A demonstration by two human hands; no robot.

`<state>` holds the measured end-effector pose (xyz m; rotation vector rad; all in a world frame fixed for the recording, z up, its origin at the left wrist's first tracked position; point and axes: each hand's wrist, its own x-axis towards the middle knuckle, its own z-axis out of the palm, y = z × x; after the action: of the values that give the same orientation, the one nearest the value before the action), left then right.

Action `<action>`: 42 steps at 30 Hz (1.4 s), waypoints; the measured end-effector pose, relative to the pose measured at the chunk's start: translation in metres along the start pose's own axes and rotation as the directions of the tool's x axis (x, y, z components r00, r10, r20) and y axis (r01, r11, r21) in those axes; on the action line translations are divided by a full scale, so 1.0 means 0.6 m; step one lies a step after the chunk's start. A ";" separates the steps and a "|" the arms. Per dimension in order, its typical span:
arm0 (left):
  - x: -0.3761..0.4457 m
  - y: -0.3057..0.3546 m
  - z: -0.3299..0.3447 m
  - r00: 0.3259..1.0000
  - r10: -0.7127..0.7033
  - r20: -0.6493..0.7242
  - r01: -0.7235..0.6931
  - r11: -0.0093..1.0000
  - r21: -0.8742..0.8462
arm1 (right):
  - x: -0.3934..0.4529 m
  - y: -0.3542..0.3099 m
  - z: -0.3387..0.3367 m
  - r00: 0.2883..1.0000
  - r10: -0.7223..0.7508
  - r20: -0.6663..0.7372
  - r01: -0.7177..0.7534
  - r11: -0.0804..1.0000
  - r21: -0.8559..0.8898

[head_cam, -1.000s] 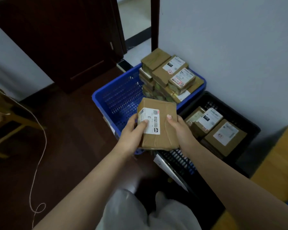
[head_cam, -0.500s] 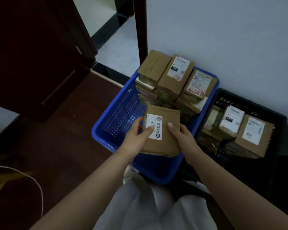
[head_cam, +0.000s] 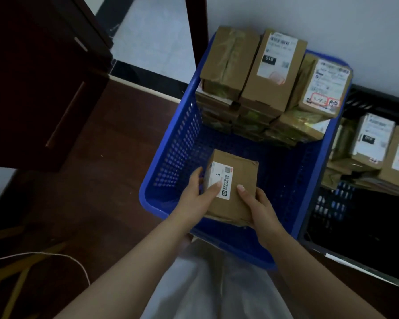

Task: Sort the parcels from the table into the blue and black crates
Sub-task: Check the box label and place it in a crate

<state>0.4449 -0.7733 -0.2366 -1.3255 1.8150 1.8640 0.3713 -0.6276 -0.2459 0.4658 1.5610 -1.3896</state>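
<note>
Both hands hold a brown cardboard parcel (head_cam: 236,180) with a white label marked "3", low inside the near half of the blue crate (head_cam: 168,162). My left hand (head_cam: 197,192) grips its left edge, thumb on the label. My right hand (head_cam: 257,203) grips its right side, thumb on top. A stack of several brown parcels (head_cam: 263,84) fills the crate's far half, rising above its rim. The black crate (head_cam: 364,254) stands to the right and holds more labelled parcels (head_cam: 378,148).
A white wall runs behind both crates. A dark wooden door (head_cam: 37,72) and a doorway onto a pale floor lie at the upper left. Dark wood flooring (head_cam: 97,203) spreads left of the blue crate, with a thin white cord (head_cam: 55,255) lying on it.
Both hands have carried the parcel from above the blue crate's near rim down into its near half. The view has closed in on the crates.
</note>
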 end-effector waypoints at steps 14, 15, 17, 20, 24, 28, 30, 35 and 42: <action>0.293 -0.097 0.022 0.997 0.021 -0.074 -0.003 0.972 0.236 | 0.320 0.041 0.040 0.997 0.024 -0.070 -0.034 0.989 -0.147; 0.319 -0.101 0.022 0.995 0.007 -0.099 0.018 0.968 0.252 | 0.350 0.041 0.047 0.997 0.014 -0.070 -0.027 0.984 -0.174; 0.370 -0.107 0.023 0.986 -0.012 -0.169 0.059 0.960 0.273 | 0.405 0.039 0.058 0.997 -0.015 -0.077 -0.002 0.976 -0.217; 0.438 -0.113 0.022 0.973 -0.017 -0.231 0.084 0.954 0.287 | 0.477 0.031 0.072 0.996 -0.047 -0.078 0.020 0.948 -0.319; 0.487 -0.125 0.016 0.980 0.032 -0.195 0.050 0.916 0.398 | 0.541 0.030 0.086 0.998 -0.048 -0.038 0.027 0.904 -0.427; 0.514 -0.134 0.014 0.978 0.055 -0.201 0.060 0.849 0.525 | 0.575 0.033 0.100 0.999 -0.042 -0.011 0.031 0.868 -0.496; 0.518 -0.133 0.015 0.976 0.045 -0.211 0.082 0.826 0.558 | 0.584 0.032 0.106 0.999 -0.052 -0.001 0.045 0.862 -0.505; 0.517 -0.136 0.013 0.966 0.071 -0.249 0.078 0.836 0.543 | 0.584 0.030 0.120 0.998 -0.049 0.049 0.068 0.847 -0.527; 0.457 -0.115 0.008 0.958 0.162 -0.237 0.013 0.800 0.600 | 0.526 0.014 0.084 0.993 -0.075 0.091 0.116 0.748 -0.653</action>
<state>0.3353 -0.8685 -0.4792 -1.3120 2.3541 0.9941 0.2506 -0.7664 -0.5071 -0.0950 1.9148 -0.8152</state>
